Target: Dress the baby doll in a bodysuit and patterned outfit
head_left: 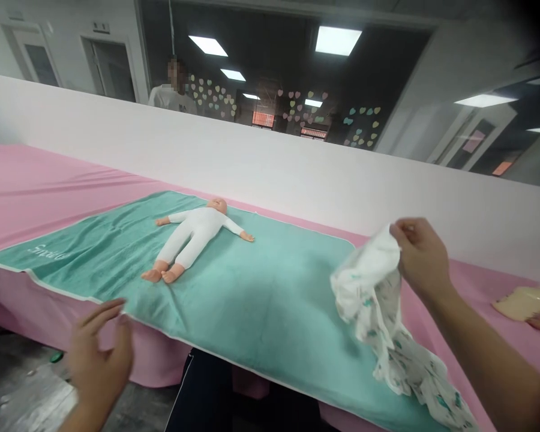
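Right hand (420, 258) gripped a crumpled white cloth (369, 277), green-printed, drooping over the teal mat (261, 300); left hand (99, 354), fingers parted, empty.

White script (46, 252) on the left corner of the green blanket (270, 288) seems to start with "S", the rest unclear; door signs (101, 27) are too small to read.

- A pink tablecloth (49, 169) is running up to a white partition (274, 159).
- A person (173, 98) in white is showing above it.
- Pastel heart-shaped stickers (353, 111) are dotting a dark window (270, 45).
- Rectangular light panels (339, 41) are shining within it.
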`<state>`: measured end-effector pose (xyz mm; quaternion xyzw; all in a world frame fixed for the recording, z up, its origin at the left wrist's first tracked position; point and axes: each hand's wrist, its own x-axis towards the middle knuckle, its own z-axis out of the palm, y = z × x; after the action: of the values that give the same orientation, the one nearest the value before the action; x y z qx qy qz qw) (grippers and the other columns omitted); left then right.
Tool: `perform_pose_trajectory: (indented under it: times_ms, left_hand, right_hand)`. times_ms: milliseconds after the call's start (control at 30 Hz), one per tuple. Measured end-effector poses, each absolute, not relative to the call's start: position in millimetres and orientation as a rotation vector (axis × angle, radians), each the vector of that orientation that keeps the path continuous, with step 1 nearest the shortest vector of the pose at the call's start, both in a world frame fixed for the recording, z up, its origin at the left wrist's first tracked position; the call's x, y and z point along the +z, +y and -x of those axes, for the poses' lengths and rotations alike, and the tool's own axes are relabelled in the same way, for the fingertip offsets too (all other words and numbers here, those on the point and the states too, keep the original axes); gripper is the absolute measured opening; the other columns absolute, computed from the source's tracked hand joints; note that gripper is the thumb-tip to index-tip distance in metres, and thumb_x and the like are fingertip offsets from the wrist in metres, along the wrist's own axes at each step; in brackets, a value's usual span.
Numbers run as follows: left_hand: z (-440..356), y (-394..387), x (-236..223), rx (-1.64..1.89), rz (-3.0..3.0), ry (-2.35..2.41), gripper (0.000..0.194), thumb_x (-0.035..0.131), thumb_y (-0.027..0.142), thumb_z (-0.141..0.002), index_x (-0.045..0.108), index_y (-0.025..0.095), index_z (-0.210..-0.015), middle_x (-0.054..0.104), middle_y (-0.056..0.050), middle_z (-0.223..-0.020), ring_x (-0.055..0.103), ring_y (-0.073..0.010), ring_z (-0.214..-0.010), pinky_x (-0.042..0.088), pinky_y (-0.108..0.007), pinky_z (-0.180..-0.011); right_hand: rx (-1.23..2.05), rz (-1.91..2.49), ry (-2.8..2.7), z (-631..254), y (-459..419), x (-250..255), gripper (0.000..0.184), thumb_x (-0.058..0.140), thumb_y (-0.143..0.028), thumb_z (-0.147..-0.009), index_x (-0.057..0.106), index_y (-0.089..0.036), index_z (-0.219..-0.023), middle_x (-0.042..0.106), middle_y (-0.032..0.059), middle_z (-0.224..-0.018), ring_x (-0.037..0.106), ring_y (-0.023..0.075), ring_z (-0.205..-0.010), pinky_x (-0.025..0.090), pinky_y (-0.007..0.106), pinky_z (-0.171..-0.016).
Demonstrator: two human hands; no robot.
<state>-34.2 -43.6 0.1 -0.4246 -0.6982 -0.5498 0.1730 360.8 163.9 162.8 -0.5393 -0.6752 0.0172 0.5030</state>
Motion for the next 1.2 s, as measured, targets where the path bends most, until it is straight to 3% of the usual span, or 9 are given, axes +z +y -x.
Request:
perform_pose_trajectory:
  times_ms: [100,200,333,467,667,833,933,1067,1200]
  left_hand:
    - [-8,0,7,-1.836,1.669,-2.070,0.024,0.052,0.030,-0.083,0.053,0.021,-0.105,0.058,-0.006,-0.106,0.056,-0.0204,-0.095,0.044,-0.039,-0.088]
    - [-56,35,20,-2.391,2.081,-2.146,0.037,0.048,0.045,-0.085,0.049,0.018,-0.111,0.063,-0.007,-0.094,0.059,-0.0187,-0.078,0.047,-0.033,-0.071]
    - [-94,56,21,-3.425,2.368,-1.822,0.061,0.029,0.061,-0.086,0.043,0.017,-0.125,0.063,-0.013,-0.101,0.061,-0.0223,-0.084,0.048,-0.035,-0.071]
    - [-101,60,5,-3.826,1.917,-1.751,0.052,0.047,0.050,-0.085,0.050,0.015,-0.122,0.061,-0.013,-0.111,0.057,-0.0251,-0.101,0.045,-0.034,-0.084]
    - [-92,50,30,-3.001,2.233,-2.184,0.046,0.063,0.032,-0.078,0.051,0.020,-0.121,0.059,-0.008,-0.116,0.054,-0.0237,-0.107,0.042,-0.030,-0.088]
    - [-93,36,69,-1.982,2.725,-2.016,0.040,0.062,0.032,-0.078,0.056,0.026,-0.117,0.061,-0.004,-0.108,0.055,-0.0210,-0.100,0.042,-0.029,-0.085]
    - [-99,32,77,-1.554,2.776,-1.793,0.034,0.054,0.029,-0.083,0.056,0.028,-0.117,0.060,-0.003,-0.092,0.056,-0.0171,-0.083,0.044,-0.027,-0.073]
    - [-109,26,86,-1.292,2.787,-1.442,0.027,0.049,0.021,-0.084,0.060,0.026,-0.108,0.053,-0.003,-0.087,0.052,-0.0113,-0.068,0.042,-0.023,-0.061]
    - [-111,14,110,-1.322,2.669,-1.385,0.014,0.053,0.022,-0.082,0.061,0.022,-0.093,0.054,-0.002,-0.078,0.050,-0.0094,-0.061,0.040,-0.022,-0.054]
  right_hand:
    - [0.189,0.958,-1.624,-337,172,209,0.017,0.048,-0.045,-0.083,0.049,-0.028,-0.087,0.053,-0.0008,-0.075,0.051,0.0181,-0.068,0.035,0.030,-0.062]
    - [0.352,0.672,-1.698,-315,161,219,0.011,0.046,-0.040,-0.087,0.047,-0.029,-0.088,0.053,-0.0016,-0.077,0.047,0.0153,-0.065,0.035,0.027,-0.059]
    - [0.401,0.654,-2.256,-288,118,165,0.013,0.047,-0.032,-0.087,0.051,-0.023,-0.079,0.056,-0.0022,-0.075,0.051,0.0122,-0.070,0.038,0.024,-0.062]
    - [0.300,0.416,-2.868,-276,71,72,0.022,0.041,-0.032,-0.091,0.051,-0.021,-0.076,0.060,-0.0040,-0.070,0.053,0.0096,-0.062,0.032,0.023,-0.055]
    - [0.014,-0.009,-3.009,-285,53,-9,0.030,0.037,-0.042,-0.091,0.050,-0.020,-0.075,0.060,-0.0050,-0.066,0.054,0.0093,-0.056,0.028,0.027,-0.046]
    - [0.503,0.276,-2.730,-310,68,35,0.022,0.045,-0.039,-0.090,0.053,-0.021,-0.080,0.061,-0.0045,-0.074,0.056,0.0082,-0.066,0.040,0.021,-0.062]
    - [0.552,0.502,-2.332,-319,75,68,0.015,0.052,-0.032,-0.087,0.053,-0.023,-0.100,0.062,0.0027,-0.097,0.056,0.0147,-0.090,0.044,0.027,-0.077]
    - [0.554,0.508,-2.348,-308,77,84,0.046,0.065,-0.037,-0.077,0.048,-0.027,-0.118,0.055,0.0065,-0.119,0.049,0.0230,-0.108,0.040,0.037,-0.090]
    - [0.795,0.589,-2.507,-300,77,79,0.023,0.062,-0.036,-0.078,0.057,-0.026,-0.098,0.063,-0.0009,-0.087,0.055,0.0166,-0.078,0.041,0.029,-0.071]
